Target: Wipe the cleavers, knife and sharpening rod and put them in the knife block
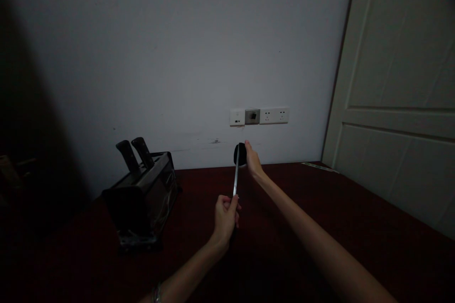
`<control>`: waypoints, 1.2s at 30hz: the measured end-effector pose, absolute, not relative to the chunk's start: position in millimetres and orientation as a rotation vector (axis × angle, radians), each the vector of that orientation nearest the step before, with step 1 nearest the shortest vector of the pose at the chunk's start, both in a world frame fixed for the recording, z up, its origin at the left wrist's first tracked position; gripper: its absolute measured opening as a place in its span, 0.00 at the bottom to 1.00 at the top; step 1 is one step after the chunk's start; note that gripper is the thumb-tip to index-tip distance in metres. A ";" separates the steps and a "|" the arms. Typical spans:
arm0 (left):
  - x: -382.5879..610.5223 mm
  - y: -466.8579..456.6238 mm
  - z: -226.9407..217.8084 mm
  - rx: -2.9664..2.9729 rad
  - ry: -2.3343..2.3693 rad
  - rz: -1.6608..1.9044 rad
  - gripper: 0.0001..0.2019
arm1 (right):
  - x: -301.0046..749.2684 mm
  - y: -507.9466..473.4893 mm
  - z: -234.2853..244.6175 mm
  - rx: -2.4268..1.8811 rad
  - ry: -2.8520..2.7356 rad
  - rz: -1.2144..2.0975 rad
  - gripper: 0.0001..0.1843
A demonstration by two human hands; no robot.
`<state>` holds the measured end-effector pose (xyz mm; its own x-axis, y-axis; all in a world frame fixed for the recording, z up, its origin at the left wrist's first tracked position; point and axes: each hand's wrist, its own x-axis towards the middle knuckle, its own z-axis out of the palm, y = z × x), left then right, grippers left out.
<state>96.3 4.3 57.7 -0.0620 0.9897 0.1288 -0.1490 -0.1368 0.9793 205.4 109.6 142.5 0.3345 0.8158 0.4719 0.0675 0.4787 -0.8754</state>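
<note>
My left hand is closed, pinching the near end of a thin, straight silvery strip. From there the strip runs away from me and slants slightly up. Its far end lies across the face of a rounded black object. My right hand is closed around the right side of that black object, with the thumb up. Its exact kind is too dark to make out. Both hands are above the dark red tabletop.
On the left stands a knife block with two black-handled knives in it. Wall sockets are behind my hands. A flat narrow strip lies at the table's back right, near a pale panelled door.
</note>
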 end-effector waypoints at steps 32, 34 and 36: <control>104.5 -12.9 48.4 1.167 1.142 1.458 0.20 | 238.1 107.4 111.4 -0.740 -1.983 -0.081 0.24; 103.6 -13.0 50.3 1.171 1.149 1.457 0.20 | 234.7 105.0 111.4 -0.733 -1.991 -0.092 0.23; 102.8 -13.4 53.0 1.169 1.145 1.454 0.20 | 232.1 101.3 112.2 -0.734 -2.021 -0.102 0.23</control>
<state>102.8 -13.4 53.0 -0.1289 0.9825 0.1341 -0.0999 -0.1474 0.9840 232.1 101.3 112.2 -0.3696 0.4562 0.8095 0.5357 0.8164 -0.2156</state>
